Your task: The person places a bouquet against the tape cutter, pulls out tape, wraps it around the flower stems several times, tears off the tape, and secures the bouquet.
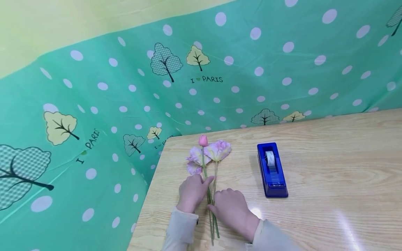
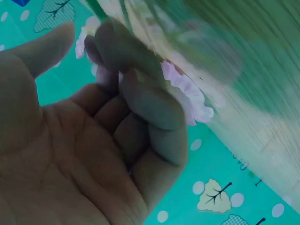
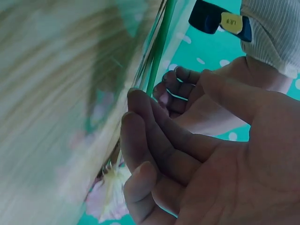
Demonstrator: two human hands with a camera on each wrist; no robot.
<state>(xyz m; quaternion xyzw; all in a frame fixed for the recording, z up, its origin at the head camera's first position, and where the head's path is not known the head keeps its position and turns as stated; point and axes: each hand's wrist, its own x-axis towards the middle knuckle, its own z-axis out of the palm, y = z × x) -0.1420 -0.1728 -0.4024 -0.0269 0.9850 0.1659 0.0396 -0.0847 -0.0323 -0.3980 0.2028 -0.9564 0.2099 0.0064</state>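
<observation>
A pink tulip (image 1: 203, 141) and ruffled pale-purple flowers (image 1: 217, 150) lie together on the wooden table, blooms toward the back. Their green stems (image 1: 216, 223) cross and run toward the front edge. On the left of the stems is my left hand (image 1: 192, 191), its thumb reaching over them; in the left wrist view its fingers (image 2: 154, 108) bend loosely, with a gap to the thumb. My right hand (image 1: 232, 209) is lower down on the right side. In the right wrist view its fingertips (image 3: 136, 101) touch or nearly touch a green stem (image 3: 161, 47), thumb apart.
A blue tape dispenser (image 1: 272, 170) with a roll of clear tape stands right of the flowers. Behind and to the left of the table (image 1: 339, 164) hangs a green dotted cloth (image 1: 238, 76) printed with trees.
</observation>
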